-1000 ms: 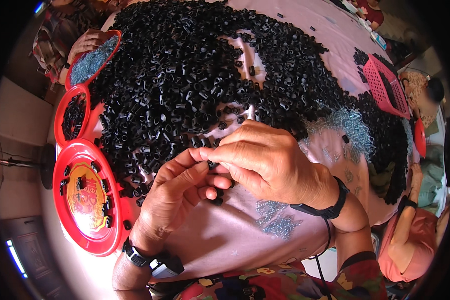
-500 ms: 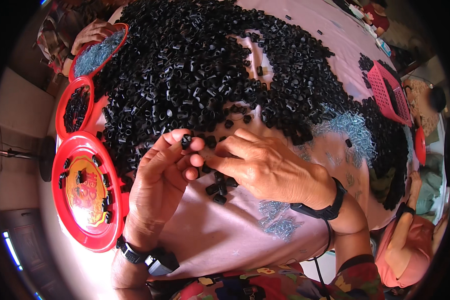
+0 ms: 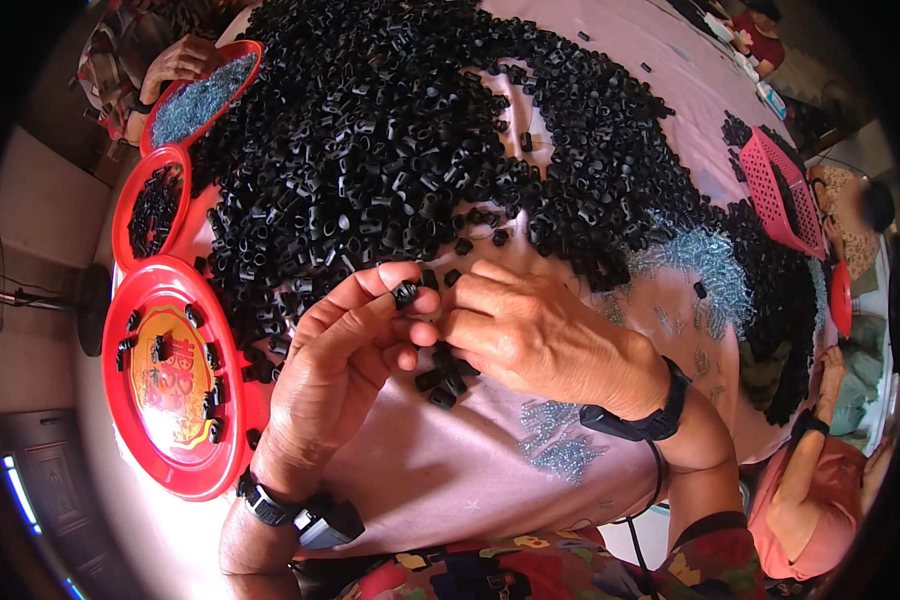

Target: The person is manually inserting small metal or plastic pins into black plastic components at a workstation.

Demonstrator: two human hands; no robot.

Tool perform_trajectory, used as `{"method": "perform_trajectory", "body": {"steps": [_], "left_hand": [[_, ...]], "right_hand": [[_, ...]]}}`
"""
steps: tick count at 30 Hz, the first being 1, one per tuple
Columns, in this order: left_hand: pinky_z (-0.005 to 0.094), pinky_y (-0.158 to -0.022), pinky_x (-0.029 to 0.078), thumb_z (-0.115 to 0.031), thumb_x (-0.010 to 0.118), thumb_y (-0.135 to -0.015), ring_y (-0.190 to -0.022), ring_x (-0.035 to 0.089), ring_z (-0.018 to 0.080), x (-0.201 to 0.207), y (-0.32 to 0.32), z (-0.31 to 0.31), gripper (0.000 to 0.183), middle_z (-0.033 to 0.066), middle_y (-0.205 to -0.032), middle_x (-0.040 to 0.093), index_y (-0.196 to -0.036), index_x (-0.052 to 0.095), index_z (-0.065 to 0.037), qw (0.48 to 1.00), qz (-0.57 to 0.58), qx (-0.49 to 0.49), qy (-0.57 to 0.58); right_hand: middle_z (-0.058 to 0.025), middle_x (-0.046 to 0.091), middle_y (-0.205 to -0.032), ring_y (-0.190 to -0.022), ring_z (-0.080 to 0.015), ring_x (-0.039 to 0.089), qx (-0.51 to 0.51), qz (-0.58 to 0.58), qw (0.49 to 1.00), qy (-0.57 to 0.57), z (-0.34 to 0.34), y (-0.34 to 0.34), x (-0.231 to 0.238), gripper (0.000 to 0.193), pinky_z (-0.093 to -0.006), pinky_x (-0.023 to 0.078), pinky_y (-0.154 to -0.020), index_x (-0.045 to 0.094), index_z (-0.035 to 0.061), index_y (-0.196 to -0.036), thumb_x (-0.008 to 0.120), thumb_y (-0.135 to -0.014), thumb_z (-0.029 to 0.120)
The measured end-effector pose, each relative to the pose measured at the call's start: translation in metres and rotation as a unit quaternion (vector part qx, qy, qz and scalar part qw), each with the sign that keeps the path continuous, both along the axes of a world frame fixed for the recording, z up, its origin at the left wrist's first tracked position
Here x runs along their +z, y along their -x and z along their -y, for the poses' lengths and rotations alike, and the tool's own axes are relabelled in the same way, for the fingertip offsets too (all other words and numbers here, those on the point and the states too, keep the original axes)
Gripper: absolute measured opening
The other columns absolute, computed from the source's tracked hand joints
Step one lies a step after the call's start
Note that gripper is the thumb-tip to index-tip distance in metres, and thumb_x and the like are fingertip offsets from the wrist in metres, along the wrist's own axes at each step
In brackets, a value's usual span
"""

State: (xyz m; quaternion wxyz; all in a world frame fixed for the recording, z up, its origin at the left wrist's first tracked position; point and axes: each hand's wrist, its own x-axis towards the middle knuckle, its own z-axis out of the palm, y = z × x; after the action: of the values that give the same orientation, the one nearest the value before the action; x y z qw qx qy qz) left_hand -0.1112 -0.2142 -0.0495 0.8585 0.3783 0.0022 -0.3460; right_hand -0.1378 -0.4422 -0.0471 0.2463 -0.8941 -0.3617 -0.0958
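Between the thumb and forefinger of my left hand (image 3: 340, 360) is a small black plastic cap-like part (image 3: 405, 293). Its other fingers curl loosely beneath. My right hand (image 3: 525, 330) is beside it, knuckles up, with its bent fingertips close to the left fingertips. Whatever the right fingers pinch, if anything, is hidden. Under and just in front of the hands, a few loose black parts (image 3: 440, 385) lie on the pink cloth (image 3: 420, 470). Beyond them spreads a large heap of similar black parts (image 3: 350, 150).
At left, a red plate (image 3: 130, 440) holds several black pieces. Behind it are a red dish (image 3: 120, 225) of dark pieces and another red dish (image 3: 255, 65) of clear bluish pins, where another person's hand (image 3: 182, 62) rests. Bluish pins (image 3: 560, 455) and a pink basket (image 3: 770, 190) are to the right.
My left hand has shifted right with the black part, bringing its fingertips up to the right hand's. My right fingers are drawn in more tightly.
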Motion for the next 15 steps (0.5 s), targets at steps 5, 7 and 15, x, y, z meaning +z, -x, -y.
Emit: {"method": "perform_trajectory", "body": {"steps": [5,7,15], "left_hand": [[0.0275,-0.08,0.055,-0.013,0.052,-0.108,-0.097,0.07,0.0166,-0.0023,0.0007,0.0008,0.032,0.0129,-0.119,0.071,-0.136,0.058,0.001,1.0,0.006,-0.014,0.006],[0.0277,-0.08,0.056,-0.012,0.051,-0.109,-0.097,0.07,0.0168,-0.0018,0.0007,0.0018,0.031,0.0133,-0.12,0.07,-0.136,0.058,0.001,1.0,0.006,-0.015,0.005],[0.027,-0.08,0.056,-0.009,0.052,-0.109,-0.098,0.071,0.0166,0.0005,0.002,0.0021,0.029,0.0132,-0.12,0.07,-0.135,0.059,0.0,1.0,0.011,-0.007,-0.016]], "right_hand": [[-0.0055,0.061,-0.095,-0.088,-0.0249,0.062,0.012,-0.007,1.0,-0.017,-0.0019,0.0036,0.0008,0.01,-0.0381,0.055,-0.072,0.067,0.0054,-0.088,0.074,-0.08,0.007],[-0.006,0.061,-0.093,-0.087,-0.0255,0.062,0.026,-0.023,0.999,-0.005,-0.0003,0.0047,0.0036,0.011,-0.0391,0.055,-0.07,0.066,0.0044,-0.087,0.074,-0.08,0.006],[-0.0084,0.062,-0.086,-0.079,-0.0288,0.065,-0.037,-0.021,0.998,-0.055,0.0046,0.0,0.0035,0.02,-0.0396,0.055,-0.069,0.066,0.0027,-0.091,0.077,-0.075,0.0]]}}
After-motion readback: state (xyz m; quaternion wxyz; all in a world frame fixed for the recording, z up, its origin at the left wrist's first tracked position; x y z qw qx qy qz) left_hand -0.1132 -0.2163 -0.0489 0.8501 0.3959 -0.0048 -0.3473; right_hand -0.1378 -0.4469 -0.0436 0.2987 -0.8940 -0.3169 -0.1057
